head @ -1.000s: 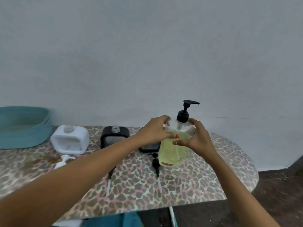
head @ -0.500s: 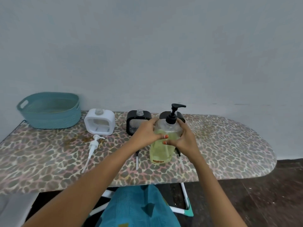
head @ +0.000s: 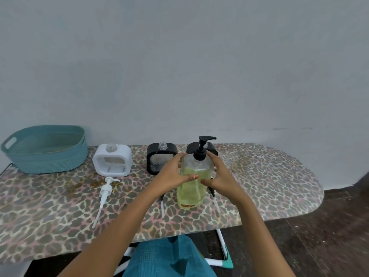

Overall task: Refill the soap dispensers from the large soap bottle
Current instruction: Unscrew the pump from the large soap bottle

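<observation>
Sitting at the far left of the board [head: 279,176], a teal basket [head: 50,162] is resting against the wall; a brownish tinge is showing along its floor, and I cannot tell what it is. Just right of it a white dispenser [head: 112,160] is standing upright with its clear neck uncapped. Its window is looking misted, and no soap level is readable. In front of it a white pump [head: 105,191] is lying flat on the board, its tube pointing toward the near edge.

Next, a black dispenser [head: 159,156] is standing upright, its neck likewise open and its window pale. A black pump [head: 162,204] is lying before it, partly hidden under the left forearm.

The bottle [head: 192,192] is standing upright on the board near the middle, holding yellow-green soap to about three quarters of its height, with clear space above. A black pump head [head: 201,148] is sitting on its neck. The left hand [head: 171,174] is curling round the bottle's left shoulder, thumb lying across the front. The right hand [head: 221,176] is wrapping round the right side in the same way.

A second black dispenser [head: 191,148] is standing right behind the bottle, mostly hidden. Another tube [head: 216,202] is lying just right of the bottle's base.
</observation>
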Tool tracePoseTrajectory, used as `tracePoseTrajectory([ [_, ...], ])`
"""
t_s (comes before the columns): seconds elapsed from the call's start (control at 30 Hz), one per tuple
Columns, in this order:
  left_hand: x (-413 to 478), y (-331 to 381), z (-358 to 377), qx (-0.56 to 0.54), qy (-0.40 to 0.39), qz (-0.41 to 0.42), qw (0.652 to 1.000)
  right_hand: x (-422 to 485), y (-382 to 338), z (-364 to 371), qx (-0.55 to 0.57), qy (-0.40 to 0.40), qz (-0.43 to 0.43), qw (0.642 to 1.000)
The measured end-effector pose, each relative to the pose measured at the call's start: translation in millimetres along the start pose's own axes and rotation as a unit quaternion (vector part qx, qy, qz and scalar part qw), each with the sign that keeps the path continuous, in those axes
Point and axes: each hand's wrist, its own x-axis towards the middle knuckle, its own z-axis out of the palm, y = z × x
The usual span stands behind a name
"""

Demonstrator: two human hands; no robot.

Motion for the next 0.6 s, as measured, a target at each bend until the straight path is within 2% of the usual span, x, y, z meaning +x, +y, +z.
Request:
tracePoseTrajectory([
  [0.13, 2, 2, 4, 0.002, 0.008, 0.023, 1.0, 4, -20, -4, 0.027, 0.062, -0.022, 0.997],
  [0.3, 4, 3, 9, -0.026, 0.04, 0.046, 0.998, 23, -31, 4, -0.044, 0.149, -0.058, 0.986],
  [0.6, 9, -4, 7, -0.014, 0.049, 0.048, 0.998, 33, -31, 2, -0.125, 0.133, -0.103, 0.978],
])
